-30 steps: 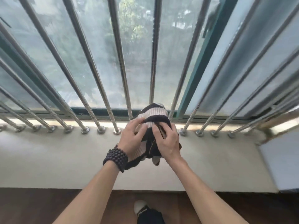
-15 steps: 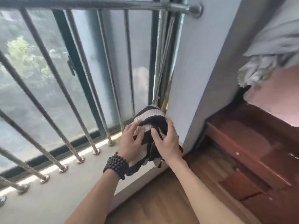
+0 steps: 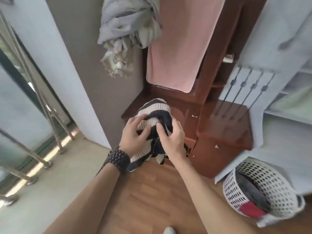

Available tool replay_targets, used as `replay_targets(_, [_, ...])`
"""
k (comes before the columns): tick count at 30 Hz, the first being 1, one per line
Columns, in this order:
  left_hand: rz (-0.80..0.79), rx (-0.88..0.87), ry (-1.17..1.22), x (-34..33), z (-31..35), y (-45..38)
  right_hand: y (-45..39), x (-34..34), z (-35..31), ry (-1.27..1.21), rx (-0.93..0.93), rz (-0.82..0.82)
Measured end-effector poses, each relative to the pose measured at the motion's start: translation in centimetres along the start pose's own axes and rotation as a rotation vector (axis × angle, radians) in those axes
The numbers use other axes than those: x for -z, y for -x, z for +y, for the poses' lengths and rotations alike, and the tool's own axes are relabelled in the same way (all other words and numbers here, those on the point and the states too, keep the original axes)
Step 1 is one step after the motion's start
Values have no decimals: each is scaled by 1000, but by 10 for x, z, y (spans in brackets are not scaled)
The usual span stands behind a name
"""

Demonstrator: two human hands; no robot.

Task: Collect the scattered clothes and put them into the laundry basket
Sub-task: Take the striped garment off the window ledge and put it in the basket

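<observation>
A bundled knit garment with dark and cream stripes (image 3: 154, 112) is held in front of me at chest height. My left hand (image 3: 135, 137), with a dark bead bracelet on its wrist, grips its left side. My right hand (image 3: 172, 139) grips its right side. A white perforated laundry basket (image 3: 268, 179) stands on the wooden floor at the lower right, apart from my hands. Grey and red clothes lie inside it.
A red-brown wooden cabinet (image 3: 224, 130) stands straight ahead, with a pink cloth (image 3: 182, 44) hanging above it. A grey and cream bundle of fabric (image 3: 128, 31) hangs at the top. The window ledge (image 3: 33, 191) and metal bars (image 3: 55, 137) are at the left.
The view has swung right, from the barred window to the cabinet and the basket. Both hands keep the same hold on the striped garment.
</observation>
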State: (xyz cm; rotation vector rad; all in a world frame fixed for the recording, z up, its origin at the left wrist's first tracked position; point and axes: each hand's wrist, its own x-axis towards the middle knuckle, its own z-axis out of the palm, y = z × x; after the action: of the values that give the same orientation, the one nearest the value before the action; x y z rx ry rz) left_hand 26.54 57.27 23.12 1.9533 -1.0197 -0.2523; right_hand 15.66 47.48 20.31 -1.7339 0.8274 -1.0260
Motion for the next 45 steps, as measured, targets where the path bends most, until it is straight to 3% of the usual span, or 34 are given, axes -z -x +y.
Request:
replay_targets(6, [-129, -127, 21, -124, 73, -72, -77, 117, 50, -3, -39, 173])
replay_targets(15, [-361, -308, 68, -259, 157, -132, -127, 245, 102, 75, -122, 440])
replay_targets(25, [-816, -486, 209, -433, 244, -153, -125, 381, 155, 269, -290, 819])
replay_targets(32, [-1108, -556, 281, -532, 298, -115, -90, 460, 175, 394, -430, 1048])
replay_targets(38, [-1232, -501, 254, -604, 312, -70, -57, 517, 218, 436, -576, 1107])
replay_targets(45, [-1243, -245, 134, -723, 297, -35, -47, 594, 321, 307, -708, 952])
